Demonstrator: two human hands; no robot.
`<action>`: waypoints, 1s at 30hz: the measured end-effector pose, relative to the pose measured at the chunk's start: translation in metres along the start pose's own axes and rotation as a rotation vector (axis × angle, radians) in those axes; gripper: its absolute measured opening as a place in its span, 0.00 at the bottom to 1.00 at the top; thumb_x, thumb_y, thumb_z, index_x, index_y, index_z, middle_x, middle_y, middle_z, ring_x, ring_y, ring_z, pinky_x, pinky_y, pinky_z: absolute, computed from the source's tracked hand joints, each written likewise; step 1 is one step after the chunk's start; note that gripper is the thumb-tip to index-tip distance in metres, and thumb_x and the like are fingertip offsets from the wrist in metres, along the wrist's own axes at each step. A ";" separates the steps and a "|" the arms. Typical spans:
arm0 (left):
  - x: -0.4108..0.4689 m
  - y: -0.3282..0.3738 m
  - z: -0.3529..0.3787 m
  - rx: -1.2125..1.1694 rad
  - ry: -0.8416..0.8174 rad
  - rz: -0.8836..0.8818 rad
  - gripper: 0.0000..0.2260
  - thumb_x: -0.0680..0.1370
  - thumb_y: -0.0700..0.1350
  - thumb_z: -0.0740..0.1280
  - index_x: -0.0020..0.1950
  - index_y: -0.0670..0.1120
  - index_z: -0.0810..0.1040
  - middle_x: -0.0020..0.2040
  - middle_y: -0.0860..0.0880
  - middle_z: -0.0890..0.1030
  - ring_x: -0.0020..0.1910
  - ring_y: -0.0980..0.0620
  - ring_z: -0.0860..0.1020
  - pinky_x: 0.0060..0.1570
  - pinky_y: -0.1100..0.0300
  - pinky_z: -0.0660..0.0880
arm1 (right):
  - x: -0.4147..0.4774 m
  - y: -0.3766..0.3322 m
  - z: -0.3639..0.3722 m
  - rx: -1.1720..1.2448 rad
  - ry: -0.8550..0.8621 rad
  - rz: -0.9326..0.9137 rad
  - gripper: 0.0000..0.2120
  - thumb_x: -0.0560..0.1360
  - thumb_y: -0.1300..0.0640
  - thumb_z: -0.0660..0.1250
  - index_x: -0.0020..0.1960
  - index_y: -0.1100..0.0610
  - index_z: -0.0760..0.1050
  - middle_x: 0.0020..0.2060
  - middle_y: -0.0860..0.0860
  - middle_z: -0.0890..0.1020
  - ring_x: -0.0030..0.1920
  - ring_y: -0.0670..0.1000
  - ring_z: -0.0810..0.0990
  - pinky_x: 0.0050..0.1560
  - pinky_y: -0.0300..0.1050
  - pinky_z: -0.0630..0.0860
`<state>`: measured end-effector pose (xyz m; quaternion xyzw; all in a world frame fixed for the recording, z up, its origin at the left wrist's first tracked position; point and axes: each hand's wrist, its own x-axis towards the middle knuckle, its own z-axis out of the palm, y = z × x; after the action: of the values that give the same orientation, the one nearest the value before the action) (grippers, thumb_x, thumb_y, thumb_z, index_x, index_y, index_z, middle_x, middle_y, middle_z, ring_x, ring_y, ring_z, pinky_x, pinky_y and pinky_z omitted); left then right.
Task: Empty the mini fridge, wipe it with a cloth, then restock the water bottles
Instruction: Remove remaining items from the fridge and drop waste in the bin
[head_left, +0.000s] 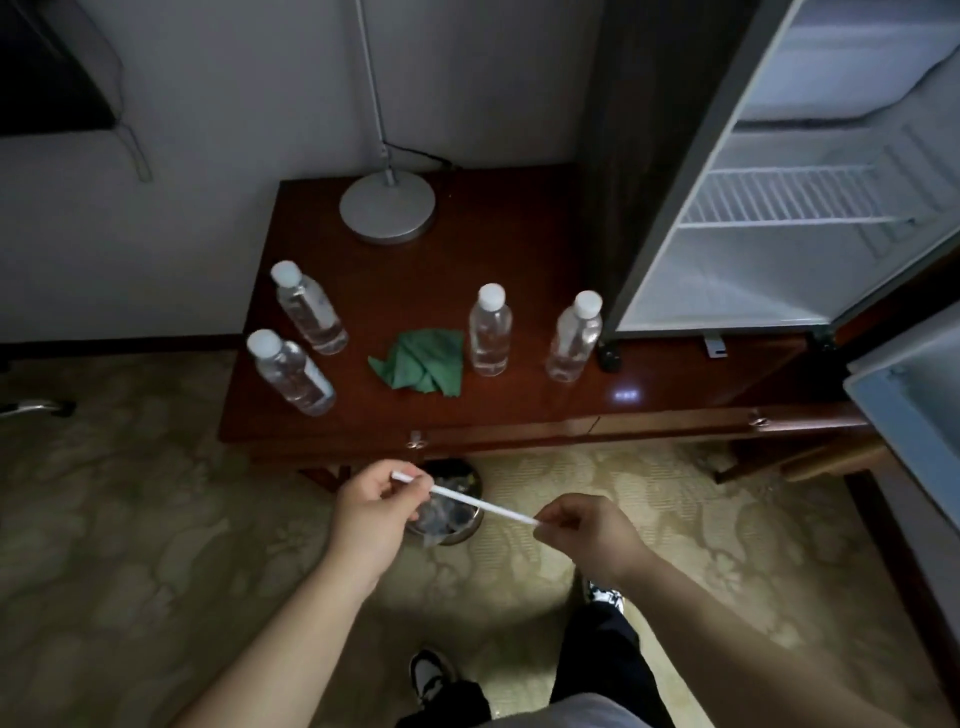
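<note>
- The left hand is pinching one end of a thin white stick, and the right hand is pinching the other end. It is stretching level between the two sets of fingers. I cannot tell whether it is a straw.
- A round metal waste bin is sitting on the carpet directly beneath the stick, with crumpled clear rubbish already lying in it.
- By my reckoning the person is binning a stray bit before wiping. To do that well, they should be tipping one end down into the middle of the bin and letting go with both hands together, so it is not bouncing off the rim onto the carpet.
- Four water bottles are standing capped on the counter beyond the fingers. Two are standing up and to the left of them, and two are standing ahead and slightly right.
- One green cloth is lying crumpled between the two pairs, straight ahead of the fingers and an easy reach once the hands are freed.
- One mini fridge is standing open far up to the right of the right hand, showing a single bare wire shelf. It is looking emptied and ready for wiping.
- One lamp base is resting at the back of the counter.
</note>
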<state>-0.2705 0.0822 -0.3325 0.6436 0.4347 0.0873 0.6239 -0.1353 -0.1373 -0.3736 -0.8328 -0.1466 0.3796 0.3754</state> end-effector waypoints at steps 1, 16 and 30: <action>-0.002 -0.008 -0.016 0.018 0.004 -0.013 0.05 0.77 0.35 0.72 0.42 0.43 0.82 0.33 0.48 0.80 0.27 0.60 0.74 0.28 0.68 0.69 | 0.001 -0.004 0.015 -0.006 0.009 0.002 0.04 0.72 0.56 0.77 0.41 0.49 0.83 0.29 0.43 0.80 0.28 0.37 0.75 0.31 0.30 0.68; 0.044 -0.166 -0.086 0.176 0.249 -0.186 0.13 0.76 0.39 0.71 0.40 0.58 0.82 0.35 0.51 0.84 0.34 0.49 0.80 0.37 0.55 0.75 | 0.096 0.017 0.143 -0.225 -0.118 0.096 0.08 0.73 0.54 0.75 0.52 0.49 0.83 0.47 0.44 0.83 0.49 0.48 0.82 0.49 0.39 0.76; 0.229 -0.383 0.003 0.248 0.283 -0.185 0.11 0.83 0.44 0.65 0.64 0.50 0.81 0.54 0.50 0.85 0.49 0.50 0.82 0.42 0.61 0.73 | 0.269 0.183 0.238 -0.252 -0.066 0.033 0.06 0.74 0.51 0.74 0.44 0.42 0.77 0.44 0.40 0.80 0.47 0.44 0.78 0.46 0.34 0.70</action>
<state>-0.3026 0.1731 -0.7683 0.6542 0.5827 0.0651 0.4777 -0.1394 0.0040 -0.7512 -0.8626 -0.1919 0.3915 0.2566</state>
